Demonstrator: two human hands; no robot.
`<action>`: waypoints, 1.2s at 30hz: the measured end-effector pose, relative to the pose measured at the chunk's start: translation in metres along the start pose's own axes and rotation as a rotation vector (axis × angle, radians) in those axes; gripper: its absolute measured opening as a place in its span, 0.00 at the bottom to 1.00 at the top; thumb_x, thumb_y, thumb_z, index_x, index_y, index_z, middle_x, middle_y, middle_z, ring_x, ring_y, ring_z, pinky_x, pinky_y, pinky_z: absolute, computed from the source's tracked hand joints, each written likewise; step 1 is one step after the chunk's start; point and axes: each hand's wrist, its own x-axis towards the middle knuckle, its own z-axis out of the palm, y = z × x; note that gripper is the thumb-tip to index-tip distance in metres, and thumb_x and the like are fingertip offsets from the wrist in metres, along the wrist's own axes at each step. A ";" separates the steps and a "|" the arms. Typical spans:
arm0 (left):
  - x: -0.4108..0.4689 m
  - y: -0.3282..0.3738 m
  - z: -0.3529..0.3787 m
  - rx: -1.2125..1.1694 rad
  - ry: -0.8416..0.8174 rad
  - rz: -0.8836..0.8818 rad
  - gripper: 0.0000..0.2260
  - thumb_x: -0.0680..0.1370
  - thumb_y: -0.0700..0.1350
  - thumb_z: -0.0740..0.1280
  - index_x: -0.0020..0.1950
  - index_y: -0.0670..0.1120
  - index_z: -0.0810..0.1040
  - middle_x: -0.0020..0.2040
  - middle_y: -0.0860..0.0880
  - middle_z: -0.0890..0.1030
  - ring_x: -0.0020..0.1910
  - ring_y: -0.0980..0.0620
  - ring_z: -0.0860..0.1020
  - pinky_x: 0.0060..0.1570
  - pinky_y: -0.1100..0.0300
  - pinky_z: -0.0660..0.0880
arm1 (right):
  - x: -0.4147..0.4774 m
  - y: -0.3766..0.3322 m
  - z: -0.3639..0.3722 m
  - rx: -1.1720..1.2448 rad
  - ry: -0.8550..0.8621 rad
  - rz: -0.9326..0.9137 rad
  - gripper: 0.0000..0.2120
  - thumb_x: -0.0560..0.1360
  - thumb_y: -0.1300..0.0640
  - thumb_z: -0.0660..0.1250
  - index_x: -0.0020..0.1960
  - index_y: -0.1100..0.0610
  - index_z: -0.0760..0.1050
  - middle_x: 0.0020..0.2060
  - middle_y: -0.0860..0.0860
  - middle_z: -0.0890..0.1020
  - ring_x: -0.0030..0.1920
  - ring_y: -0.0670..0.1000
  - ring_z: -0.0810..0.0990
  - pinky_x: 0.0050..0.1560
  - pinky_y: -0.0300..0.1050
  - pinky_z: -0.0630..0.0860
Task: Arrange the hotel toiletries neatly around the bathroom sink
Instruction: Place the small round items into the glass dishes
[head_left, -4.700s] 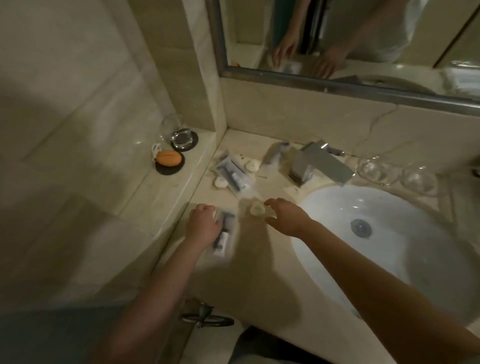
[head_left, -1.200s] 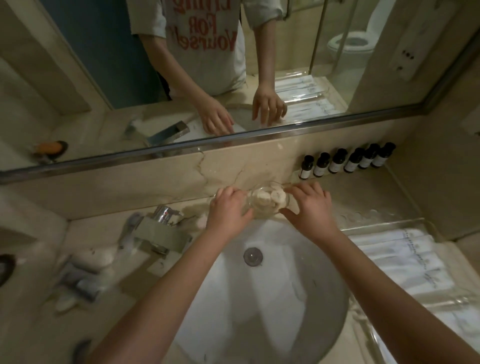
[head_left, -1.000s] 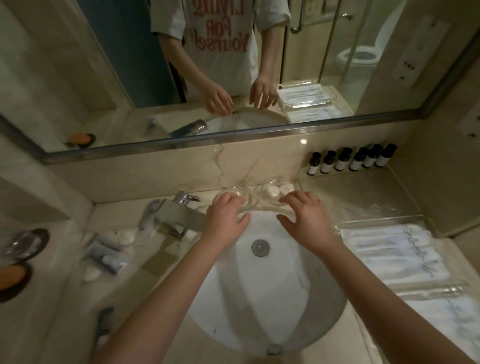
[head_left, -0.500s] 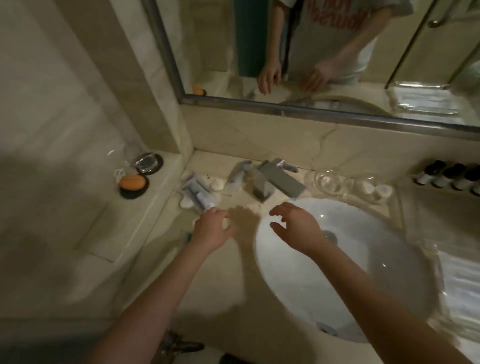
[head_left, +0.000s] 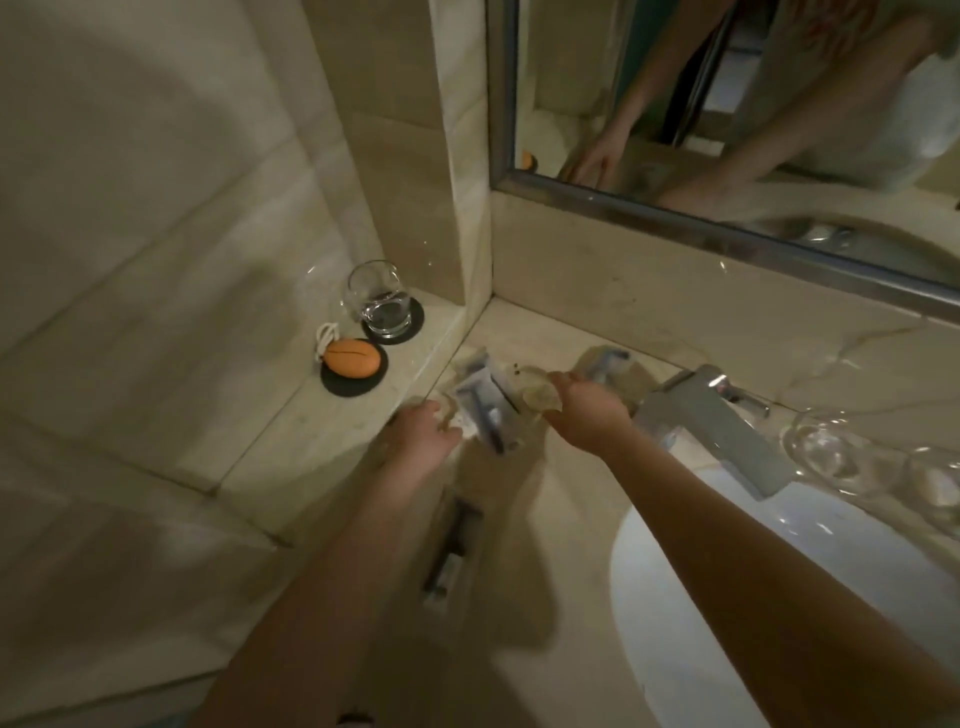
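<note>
Both my hands work at the back left corner of the counter (head_left: 545, 561), where the loose toiletries lie in a cluster. My left hand (head_left: 426, 441) rests knuckles-up at the near edge of a clear sachet pack (head_left: 480, 410) holding dark tubes; the fingers curl down over something small and pale, but motion blur prevents me from telling whether they grip it or only press on it. My right hand (head_left: 584, 413) reaches in from the sink side, its fingers bent around a small round pale item (head_left: 540, 397), probably a wrapped soap or cap; I judge this a light pinch, though the contact itself is hidden. The two hands bracket the pack from either side, which suits gathering the scattered pieces into one group before squaring them up. A second sachet pack (head_left: 449, 551) lies apart, nearer me, between my forearms and partly in shadow; it has yet to be collected. Obstacles are close: the faucet (head_left: 711, 431) stands just beside my right wrist, and two clear glass dishes (head_left: 831, 457) sit behind the basin (head_left: 727, 623) to its right. On the raised ledge to the left, a drinking glass (head_left: 379, 301) and an orange soap (head_left: 353, 358) sit on dark coasters, well clear of the work.
</note>
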 end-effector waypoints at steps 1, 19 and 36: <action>0.006 -0.001 0.001 -0.002 -0.015 0.013 0.19 0.73 0.52 0.65 0.63 0.49 0.72 0.61 0.45 0.75 0.56 0.45 0.75 0.57 0.48 0.74 | 0.010 0.000 0.002 -0.030 0.002 -0.004 0.22 0.79 0.52 0.57 0.71 0.56 0.60 0.65 0.59 0.71 0.62 0.62 0.74 0.58 0.57 0.74; 0.013 0.014 0.023 -0.082 -0.042 0.031 0.07 0.73 0.52 0.67 0.48 0.53 0.72 0.44 0.52 0.78 0.43 0.53 0.77 0.45 0.54 0.77 | 0.029 0.003 0.018 -0.152 0.070 -0.114 0.14 0.77 0.55 0.60 0.60 0.58 0.69 0.57 0.57 0.75 0.55 0.58 0.75 0.59 0.55 0.72; -0.079 0.067 -0.002 -0.613 -0.061 0.185 0.09 0.73 0.39 0.69 0.48 0.52 0.74 0.48 0.48 0.78 0.44 0.51 0.78 0.46 0.56 0.77 | -0.113 0.030 -0.011 0.470 0.560 -0.113 0.18 0.67 0.60 0.74 0.56 0.61 0.77 0.46 0.54 0.78 0.41 0.46 0.73 0.43 0.39 0.71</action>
